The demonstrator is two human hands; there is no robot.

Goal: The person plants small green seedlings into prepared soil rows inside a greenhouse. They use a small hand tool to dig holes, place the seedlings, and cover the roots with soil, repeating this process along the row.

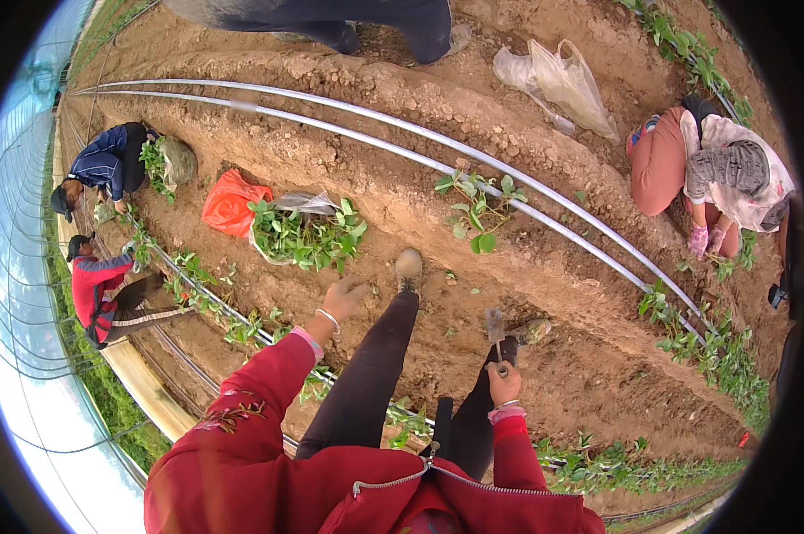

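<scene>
My right hand (504,384) is closed around the handle of a small metal trowel (495,326), whose blade points away from me over the soil by my right boot. My left hand (346,298) is slightly blurred, fingers apart, over the furrow with nothing in it. Beyond it lies a pile of leafy green seedlings (312,233) in a plastic bag, beside an orange-red plastic bag (234,202). A loose bunch of seedlings (480,212) rests across the pale drip pipes (402,152) on the raised bed.
Two people crouch or bend at the left, by a row of plants (198,270). At the right another person (692,167) in pink gloves bends over a bed. A person's dark-trousered legs (388,20) are at the top. Whitish plastic bags (569,83) lie on the soil.
</scene>
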